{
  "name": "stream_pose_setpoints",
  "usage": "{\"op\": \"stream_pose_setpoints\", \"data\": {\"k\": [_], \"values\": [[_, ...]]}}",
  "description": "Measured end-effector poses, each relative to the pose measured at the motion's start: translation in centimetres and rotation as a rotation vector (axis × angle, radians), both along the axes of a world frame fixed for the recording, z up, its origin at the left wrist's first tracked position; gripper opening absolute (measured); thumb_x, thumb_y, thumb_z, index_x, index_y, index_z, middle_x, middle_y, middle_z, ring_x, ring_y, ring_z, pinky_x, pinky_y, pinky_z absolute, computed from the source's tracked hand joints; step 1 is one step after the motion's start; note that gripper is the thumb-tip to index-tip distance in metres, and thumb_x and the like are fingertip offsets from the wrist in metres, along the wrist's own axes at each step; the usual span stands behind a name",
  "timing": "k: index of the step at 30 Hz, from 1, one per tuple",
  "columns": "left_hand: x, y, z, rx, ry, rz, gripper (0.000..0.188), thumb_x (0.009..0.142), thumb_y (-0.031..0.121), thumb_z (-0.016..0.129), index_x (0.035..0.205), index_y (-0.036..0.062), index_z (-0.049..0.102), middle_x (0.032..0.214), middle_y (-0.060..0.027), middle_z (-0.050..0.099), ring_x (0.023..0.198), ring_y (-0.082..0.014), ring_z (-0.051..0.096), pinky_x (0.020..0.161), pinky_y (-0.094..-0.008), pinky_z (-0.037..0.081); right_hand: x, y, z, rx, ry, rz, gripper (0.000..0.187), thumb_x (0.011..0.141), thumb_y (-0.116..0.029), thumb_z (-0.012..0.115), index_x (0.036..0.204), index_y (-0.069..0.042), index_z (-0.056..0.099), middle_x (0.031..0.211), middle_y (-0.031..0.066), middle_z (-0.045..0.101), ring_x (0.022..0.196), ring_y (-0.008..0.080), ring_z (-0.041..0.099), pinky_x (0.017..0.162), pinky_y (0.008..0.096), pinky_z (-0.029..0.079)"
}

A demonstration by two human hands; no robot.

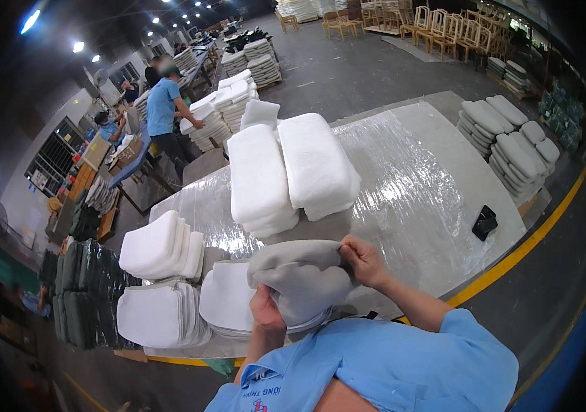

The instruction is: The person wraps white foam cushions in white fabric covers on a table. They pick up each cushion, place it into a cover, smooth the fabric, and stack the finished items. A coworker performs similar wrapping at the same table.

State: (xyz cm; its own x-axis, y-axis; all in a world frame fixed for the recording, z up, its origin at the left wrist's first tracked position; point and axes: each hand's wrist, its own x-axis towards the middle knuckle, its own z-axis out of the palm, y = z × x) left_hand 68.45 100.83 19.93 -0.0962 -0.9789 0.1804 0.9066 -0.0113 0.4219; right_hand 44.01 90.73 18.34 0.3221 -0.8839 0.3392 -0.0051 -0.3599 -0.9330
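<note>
A grey fabric cushion cover (307, 281) hangs bunched and creased between my two hands, close to my chest. My left hand (266, 310) is closed on its lower left edge. At the upper right corner, my right hand (363, 261) pinches the cloth between thumb and fingers. Behind the cover, partly hidden by it, a stack of white pads (226, 295) lies at the near side of the table. Just beyond stand two tall piles of thick white cushion pads, the left pile (258, 175) and the right pile (317, 161). Whether anything is inside the cover I cannot tell.
Clear plastic film covers the wide table (410, 178); a small black object (485, 222) lies at its right. More white pads (149, 316) and dark green wrapped bundles (83, 302) stand left. Grey cushions (513, 141) are stacked far right. A co-worker (164, 113) handles pads farther back.
</note>
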Motion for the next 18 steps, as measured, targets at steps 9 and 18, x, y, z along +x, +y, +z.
{"op": "stream_pose_setpoints", "data": {"k": [9, 18], "values": [[-0.7, 0.2, -1.7, -0.273, -0.059, 0.067, 0.086, 0.095, 0.062, 0.065, 0.155, 0.0027, 0.047, 0.155, -0.0186, 0.053, 0.142, -0.0383, 0.051, 0.122, -0.0562, 0.038, 0.4, -0.8, -1.2, -0.08, 0.074, 0.145, 0.033, 0.109, -0.037, 0.06, 0.103, -0.005, 0.067, 0.087, 0.008, 0.064, 0.078, 0.0194, 0.061, 0.073, 0.0348, 0.05], [-0.5, 0.8, 1.4, -0.103, -0.165, -0.074, 0.084, 0.085, 0.036, 0.087, 0.152, 0.0001, 0.051, 0.145, -0.0171, 0.063, 0.137, -0.0342, 0.058, 0.116, -0.0498, 0.045, -0.7, 1.6, 13.5, -0.576, -0.01, 0.212, 0.023, 0.088, -0.014, 0.082, 0.106, -0.004, 0.071, 0.115, 0.0088, 0.07, 0.103, 0.0234, 0.068, 0.088, 0.0379, 0.054]]}}
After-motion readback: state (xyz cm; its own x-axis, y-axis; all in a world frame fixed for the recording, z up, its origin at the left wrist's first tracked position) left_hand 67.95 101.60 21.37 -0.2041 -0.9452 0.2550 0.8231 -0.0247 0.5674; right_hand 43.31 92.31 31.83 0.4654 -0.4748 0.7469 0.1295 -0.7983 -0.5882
